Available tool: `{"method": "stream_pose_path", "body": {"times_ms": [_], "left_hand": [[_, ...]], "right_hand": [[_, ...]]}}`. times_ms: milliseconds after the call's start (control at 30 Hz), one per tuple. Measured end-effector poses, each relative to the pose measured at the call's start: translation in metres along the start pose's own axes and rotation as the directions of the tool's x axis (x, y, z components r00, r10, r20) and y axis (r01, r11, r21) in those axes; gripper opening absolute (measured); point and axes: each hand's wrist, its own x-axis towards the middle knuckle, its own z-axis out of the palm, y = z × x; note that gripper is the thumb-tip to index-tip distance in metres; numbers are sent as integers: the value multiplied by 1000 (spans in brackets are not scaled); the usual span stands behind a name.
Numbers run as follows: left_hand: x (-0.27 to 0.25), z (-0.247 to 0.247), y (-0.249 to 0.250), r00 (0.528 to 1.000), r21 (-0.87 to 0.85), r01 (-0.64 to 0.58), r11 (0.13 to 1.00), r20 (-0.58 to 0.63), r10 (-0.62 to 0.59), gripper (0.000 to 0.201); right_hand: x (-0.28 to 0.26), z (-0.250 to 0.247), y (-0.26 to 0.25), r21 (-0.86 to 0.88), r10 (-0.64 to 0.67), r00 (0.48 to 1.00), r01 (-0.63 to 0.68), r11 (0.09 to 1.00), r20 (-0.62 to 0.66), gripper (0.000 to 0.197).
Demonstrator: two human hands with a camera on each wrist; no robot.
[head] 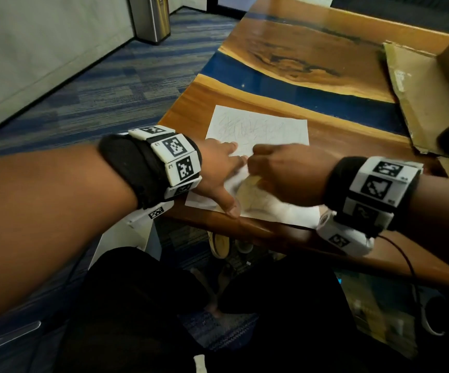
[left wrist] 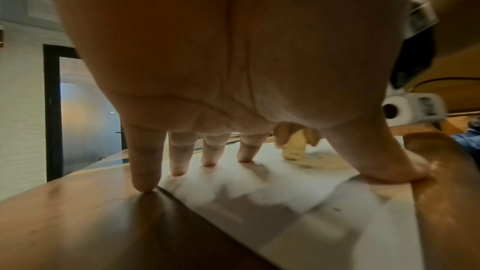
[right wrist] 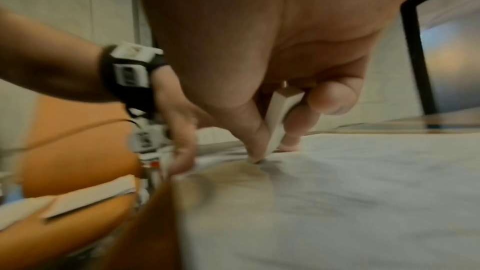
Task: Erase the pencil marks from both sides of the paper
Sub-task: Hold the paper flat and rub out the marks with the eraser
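Left hand (head: pixel 219 168), fingers spread, pins the paper (head: pixel 258 127) near the desk's (head: pixel 325 44) front edge; right hand (head: pixel 285 173) pinches the eraser (right wrist: pixel 279 118). Short, light strokes should avoid creasing.

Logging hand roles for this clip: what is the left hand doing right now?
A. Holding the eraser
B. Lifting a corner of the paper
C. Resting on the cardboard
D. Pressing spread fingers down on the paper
D: the left hand lies flat with straight fingers spread on the paper, while the right hand pinches the eraser against the sheet.
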Motion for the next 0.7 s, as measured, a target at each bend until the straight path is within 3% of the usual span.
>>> {"method": "stream_pose_path", "body": {"times_ms": [67,167,233,367,400,500,533,567,667,700], "left_hand": [[1,2,-1,1000,-26,-6,1000,-15,5,136],[3,3,1,1000,-27,23,999,-19,-23,138],[5,3,2,999,-21,36,999,-17,-37,143],[7,3,1,999,-58,31,998,-12,-32,135],[8,2,2,999,-58,31,998,-7,-31,131],[6,-3,6,999,-53,32,998,13,-31,125],[5,-4,6,999,-51,33,998,18,-33,126],[5,-4,6,999,-54,32,998,20,-31,125],[5,-4,4,1000,-72,25,997,13,-25,121],[5,-4,4,1000,-71,23,997,11,-23,121]], "right_hand": [[-2,3,-11,9,-90,996,89,996,6,19],[3,-2,11,-10,48,999,-48,999,10,22],[0,-3,21,-33,68,998,-68,997,12,19],[-20,3,-8,32,-227,972,226,974,67,19],[-21,2,-7,29,-212,974,211,977,77,21],[-17,-4,16,-39,29,997,-26,999,78,26],[-17,-4,19,-64,50,997,-45,997,67,26],[-20,-4,15,-63,26,998,-22,998,55,24],[-29,2,-12,-2,-212,976,212,977,47,18],[-29,3,-13,-5,-227,972,228,974,54,18]]}}
